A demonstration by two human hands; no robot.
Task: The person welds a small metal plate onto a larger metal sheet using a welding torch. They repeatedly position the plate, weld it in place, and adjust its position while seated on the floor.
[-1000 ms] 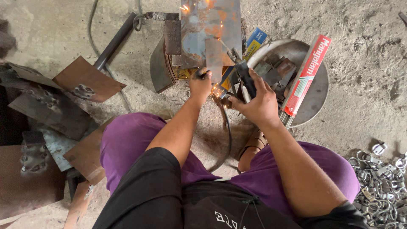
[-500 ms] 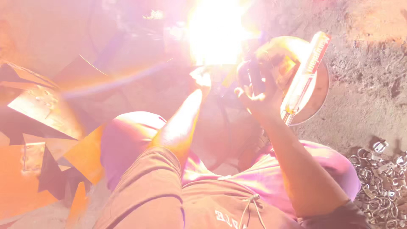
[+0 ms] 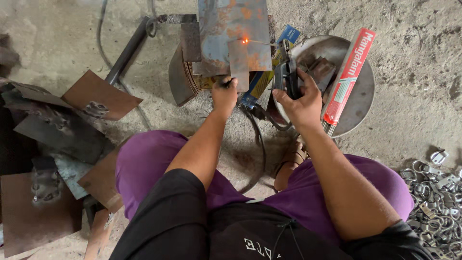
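Observation:
My left hand (image 3: 224,94) pinches the lower end of a small rusty metal strip (image 3: 238,61) that stands against a larger rusty steel plate (image 3: 234,26). My right hand (image 3: 299,98) grips a black electrode holder (image 3: 285,74). Its thin welding rod (image 3: 262,43) reaches left to the strip's top corner. There a small orange glowing spot (image 3: 245,41) shows. A black cable (image 3: 260,144) runs from the holder down between my legs in purple trousers.
A round metal pan (image 3: 358,103) at the right holds a red electrode box (image 3: 347,74) and scrap. Cut rusty plates (image 3: 98,96) lie at the left. A dark bar (image 3: 127,48) lies at the top left. Several small metal clips (image 3: 438,192) are heaped at the right edge.
A bright welding flash filled the view half a second ago; now it is gone and only a small glow remains at the rod tip. Both hands stay in much the same place.

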